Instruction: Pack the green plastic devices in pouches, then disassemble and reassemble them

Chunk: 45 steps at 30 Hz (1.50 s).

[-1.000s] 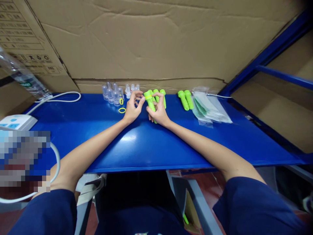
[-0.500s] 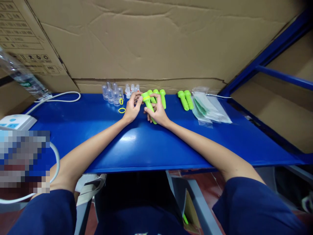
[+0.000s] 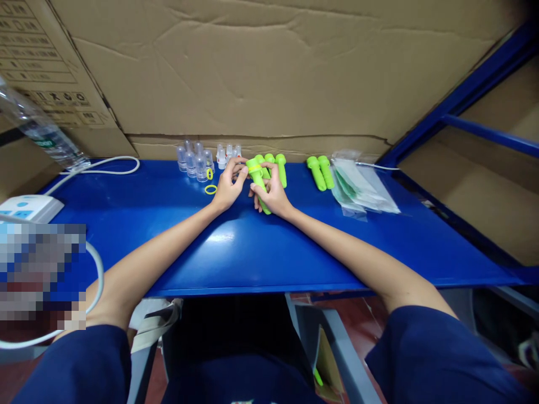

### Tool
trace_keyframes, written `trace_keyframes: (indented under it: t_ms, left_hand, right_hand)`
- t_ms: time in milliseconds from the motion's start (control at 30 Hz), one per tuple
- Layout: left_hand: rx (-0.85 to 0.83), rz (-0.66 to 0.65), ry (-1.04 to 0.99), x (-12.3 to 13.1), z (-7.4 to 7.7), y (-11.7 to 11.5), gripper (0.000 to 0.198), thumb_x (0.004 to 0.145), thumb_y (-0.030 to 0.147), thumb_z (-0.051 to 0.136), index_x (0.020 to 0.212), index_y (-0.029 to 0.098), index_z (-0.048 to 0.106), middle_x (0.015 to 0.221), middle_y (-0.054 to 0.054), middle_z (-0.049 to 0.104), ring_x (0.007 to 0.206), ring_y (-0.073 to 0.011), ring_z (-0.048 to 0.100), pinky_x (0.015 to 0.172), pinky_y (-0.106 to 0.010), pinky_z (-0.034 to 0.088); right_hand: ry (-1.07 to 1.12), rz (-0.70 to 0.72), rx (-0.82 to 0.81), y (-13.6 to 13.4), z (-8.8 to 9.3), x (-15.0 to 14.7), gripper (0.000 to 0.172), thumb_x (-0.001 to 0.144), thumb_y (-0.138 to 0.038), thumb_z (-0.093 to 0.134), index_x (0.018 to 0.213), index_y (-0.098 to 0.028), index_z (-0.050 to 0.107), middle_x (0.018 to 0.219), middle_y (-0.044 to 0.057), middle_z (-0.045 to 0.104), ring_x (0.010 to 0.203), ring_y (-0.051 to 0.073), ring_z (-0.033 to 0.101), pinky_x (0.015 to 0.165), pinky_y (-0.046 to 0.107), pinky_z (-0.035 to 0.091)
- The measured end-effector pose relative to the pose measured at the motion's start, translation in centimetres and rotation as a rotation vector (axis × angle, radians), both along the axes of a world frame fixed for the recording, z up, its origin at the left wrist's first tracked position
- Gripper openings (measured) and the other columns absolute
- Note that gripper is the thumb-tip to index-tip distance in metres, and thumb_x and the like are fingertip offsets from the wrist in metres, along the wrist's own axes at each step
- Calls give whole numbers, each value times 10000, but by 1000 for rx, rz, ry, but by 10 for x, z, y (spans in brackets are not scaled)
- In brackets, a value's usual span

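Both of my hands are on one lime-green, flashlight-shaped plastic handle [image 3: 258, 178], tilted with its wide head up and to the left. A thin yellow ring [image 3: 255, 168] sits round that head. My right hand [image 3: 274, 193] is wrapped about the handle's body, its index finger reaching up to the ring. At the head's left side, my left hand [image 3: 229, 185] has its fingers and thumb closed on the ring's edge; the exact contact is partly hidden. Two more yellow rings [image 3: 211, 189] are left of my left hand, one lying flat and one against a clear cap.
Several clear caps [image 3: 191, 164] and smaller white-based clear pieces [image 3: 229, 156] stand at the back. More green handles [image 3: 281, 170] lie behind my hands, and two [image 3: 315, 173] farther right beside plastic bags [image 3: 366, 188]. A power strip [image 3: 33, 209] and cable occupy the left.
The whole view has shifted very slightly. My hands keep the same grip on the green handle, with only tiny finger movement at the yellow ring.
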<state>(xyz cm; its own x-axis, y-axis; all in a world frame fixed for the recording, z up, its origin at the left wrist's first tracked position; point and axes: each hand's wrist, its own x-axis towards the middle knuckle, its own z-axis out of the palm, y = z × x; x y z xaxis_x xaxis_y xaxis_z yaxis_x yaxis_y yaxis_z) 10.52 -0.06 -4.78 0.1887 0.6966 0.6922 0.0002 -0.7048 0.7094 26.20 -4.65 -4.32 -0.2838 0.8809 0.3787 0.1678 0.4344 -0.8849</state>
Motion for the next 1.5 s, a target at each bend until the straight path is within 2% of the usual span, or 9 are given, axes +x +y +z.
trace_keyframes:
  t_ms: [233,467,667,800,933,1000,1167,1367,1500]
  left_hand:
    - [-21,-21,-23,-1,-1,2,461,933,664,576,1113,240,574,934,-46,717,815,-165,724,765,-320,596]
    - [-70,-15,-35,-2,-2,8,390,981,604,535,1124,252,625,902,-28,707,752,-158,696,660,-287,545]
    - [-93,0,-32,-4,4,4,442,955,625,563,1093,221,677,1024,-50,735,809,-153,698,783,-302,568]
    - [-76,22,-62,-3,4,3,497,898,671,624,1081,213,689,1014,-54,735,850,-149,686,807,-280,561]
    - [-87,50,-57,-3,3,4,501,900,677,618,1106,224,681,980,-50,711,788,-132,662,755,-266,551]
    - [-108,43,-56,-4,3,5,493,918,671,593,1104,220,671,962,-48,704,760,-127,653,740,-268,549]
    - [-125,23,-77,-3,1,7,471,901,660,622,986,198,624,917,-33,672,754,-121,642,723,-253,536]
    - [-136,32,-79,0,1,4,486,896,684,612,964,204,584,944,-21,627,722,-97,602,674,-225,490]
    - [-85,64,-43,1,1,4,573,893,758,534,910,190,610,912,-34,602,766,-125,587,694,-251,479]
  right_hand:
    - [9,-15,6,-6,5,-3,792,930,-622,598,1483,-314,123,952,59,682,414,108,559,320,265,488]
    - [18,-35,48,-7,3,-3,651,894,-653,638,1296,-319,251,936,21,638,420,104,572,315,257,492]
    - [40,13,-2,-4,3,-2,586,931,-673,578,1282,-325,263,1033,38,668,423,99,567,313,264,492]
    - [51,-8,-7,-1,3,-2,604,907,-664,619,1261,-322,268,999,22,664,436,107,576,330,274,510]
    - [41,-48,27,-1,4,-2,670,864,-597,701,1286,-323,260,1063,38,652,462,110,598,387,306,554]
    - [29,-55,37,-1,5,-3,681,857,-572,713,1302,-321,264,1041,32,643,469,115,598,409,324,569]
    - [-4,-75,48,-3,6,-4,567,841,-529,717,1199,-303,339,965,8,627,454,101,552,382,298,522]
    - [3,-123,104,-3,5,-5,584,829,-504,713,1180,-289,299,964,23,634,658,164,652,463,292,537]
    - [-45,-110,108,-2,4,-4,534,838,-504,700,1150,-290,324,790,-41,589,558,151,588,489,311,527]
